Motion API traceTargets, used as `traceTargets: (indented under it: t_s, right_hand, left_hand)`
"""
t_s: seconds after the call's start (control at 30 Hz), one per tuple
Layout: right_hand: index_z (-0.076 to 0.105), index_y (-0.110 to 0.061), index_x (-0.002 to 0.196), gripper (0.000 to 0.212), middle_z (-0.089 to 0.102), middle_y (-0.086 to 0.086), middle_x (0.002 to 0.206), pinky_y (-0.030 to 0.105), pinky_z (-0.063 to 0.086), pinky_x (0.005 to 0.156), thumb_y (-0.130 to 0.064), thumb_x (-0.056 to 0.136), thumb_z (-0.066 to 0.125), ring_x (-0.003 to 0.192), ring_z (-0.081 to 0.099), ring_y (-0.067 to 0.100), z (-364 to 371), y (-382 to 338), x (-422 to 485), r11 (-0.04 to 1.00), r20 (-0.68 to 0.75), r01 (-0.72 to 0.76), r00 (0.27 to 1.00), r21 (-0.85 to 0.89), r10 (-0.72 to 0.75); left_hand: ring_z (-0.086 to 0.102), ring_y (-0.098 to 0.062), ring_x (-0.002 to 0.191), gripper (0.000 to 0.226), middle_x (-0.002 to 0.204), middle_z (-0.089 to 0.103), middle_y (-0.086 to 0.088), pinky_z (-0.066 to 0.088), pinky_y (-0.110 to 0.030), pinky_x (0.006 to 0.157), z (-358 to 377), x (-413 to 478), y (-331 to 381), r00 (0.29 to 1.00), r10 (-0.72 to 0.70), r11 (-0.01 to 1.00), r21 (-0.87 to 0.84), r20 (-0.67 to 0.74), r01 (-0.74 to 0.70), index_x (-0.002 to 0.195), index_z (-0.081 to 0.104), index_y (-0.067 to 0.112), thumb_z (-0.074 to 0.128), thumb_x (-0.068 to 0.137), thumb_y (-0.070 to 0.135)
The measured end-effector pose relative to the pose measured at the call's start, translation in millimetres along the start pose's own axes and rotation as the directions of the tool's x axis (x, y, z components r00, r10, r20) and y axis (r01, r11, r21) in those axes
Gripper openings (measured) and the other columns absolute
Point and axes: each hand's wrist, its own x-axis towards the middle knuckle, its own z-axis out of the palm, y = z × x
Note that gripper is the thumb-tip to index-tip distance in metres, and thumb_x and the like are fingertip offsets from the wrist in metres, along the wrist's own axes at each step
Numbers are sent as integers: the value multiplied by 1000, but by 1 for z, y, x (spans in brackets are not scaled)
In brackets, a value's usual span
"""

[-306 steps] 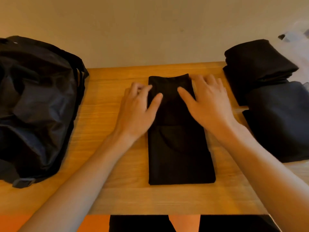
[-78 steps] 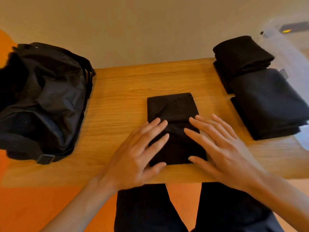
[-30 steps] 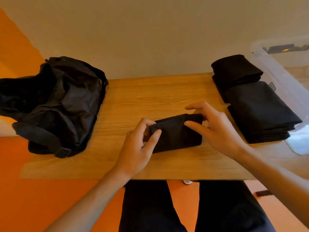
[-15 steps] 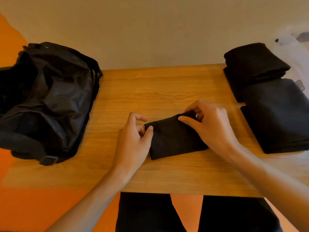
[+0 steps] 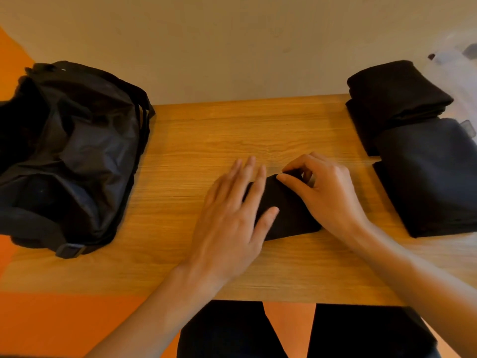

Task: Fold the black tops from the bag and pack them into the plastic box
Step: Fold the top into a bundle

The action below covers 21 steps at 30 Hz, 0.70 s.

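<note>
On the tabletop (image 5: 206, 140) my left grip (image 5: 232, 218) lies flat on the top (image 5: 286, 210), right grip (image 5: 327, 192) pinching its far corner: likely the last tuck; next, lift it whole.

A plain beige wall (image 5: 232, 34) fills the top of the frame, evenly lit in a warm tone. Below it, a light wooden table (image 5: 206, 130) spans the middle (grain running side to side). Bright orange floor (image 5: 64, 326) shows at lower left.
</note>
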Motion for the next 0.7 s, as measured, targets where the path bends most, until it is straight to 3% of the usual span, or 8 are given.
traceTargets:
  t_s: [0.1, 0.17, 0.23, 0.27, 0.33, 0.5, 0.6, 0.7]
  right_hand:
    - [72, -17, 112, 22, 65, -8, 106, 25, 53, 78, -32, 97, 65, 98, 59, 4, -4, -3, -5, 981, -56, 14, 998, -193, -26]
    - [70, -11, 124, 30, 66, 2, 123, 38, 54, 90, -28, 105, 55, 116, 58, 18, -7, -11, -12, 911, -63, 177, 975, -371, -215]
    - [60, -7, 139, 44, 57, 9, 145, 43, 41, 113, -34, 109, 43, 139, 48, 25, -4, -18, -21, 833, 101, 352, 934, -428, -343]
    - [52, -6, 147, 54, 48, 10, 154, 43, 30, 122, -41, 110, 35, 149, 36, 24, 0, -20, -25, 808, 213, 388, 921, -443, -326]
    - [31, -8, 158, 70, 28, 9, 165, 39, 10, 128, -55, 109, 16, 157, 13, 18, 5, -17, -29, 804, 366, 358, 911, -475, -190]
    - [-7, -19, 162, 77, -14, -3, 169, 33, -12, 126, -65, 101, -1, 152, -23, 3, -5, 2, -29, 828, 434, 216, 900, -517, 36]
    - [-14, -21, 160, 78, -18, -5, 168, 31, -14, 125, -67, 98, -4, 149, -27, 0, -14, 5, -30, 845, 414, 163, 907, -510, 74]
    - [0, -16, 163, 76, -4, 0, 170, 33, -5, 128, -63, 103, 8, 155, -13, 5, -23, 0, -33, 895, 235, 111, 972, -432, -7]
  left_hand:
    - [-11, -14, 158, 74, 172, -5, -2, 4, -41, 129, 14, 0, -1, 993, -35, 999, 38, 116, 30, 164, 0, 17, 7, 105, 60]
    - [-15, -14, 157, 76, 171, -9, -3, 0, -40, 129, 17, 0, -2, 991, -51, 998, 36, 125, 47, 162, -6, 15, 5, 103, 61]
    - [-19, -14, 156, 78, 170, -13, -3, -3, -39, 129, 19, 0, -3, 989, -53, 998, 36, 135, 49, 162, -9, 15, 3, 101, 62]
    - [-19, -13, 156, 79, 171, -13, -3, -2, -39, 129, 19, 0, -3, 990, -47, 998, 35, 133, 43, 162, -7, 14, 4, 101, 62]
    - [-17, -13, 156, 79, 171, -11, -4, 0, -40, 129, 20, -3, -6, 992, -29, 998, 53, 122, 23, 163, -5, 11, 7, 102, 61]
    - [-20, -8, 155, 77, 170, -17, 4, -2, -38, 129, 16, -18, -31, 985, -70, 996, 57, 158, 62, 161, -15, 20, 5, 101, 64]
    - [-21, -3, 153, 77, 170, -16, 9, -2, -38, 129, 9, -26, -45, 980, -109, 994, 9, 168, 109, 161, -14, 25, -1, 98, 67]
    - [-19, 1, 153, 75, 169, -15, 10, -3, -33, 129, -2, -28, -47, 979, -175, 974, -126, 102, 187, 160, -9, 26, -2, 98, 68]
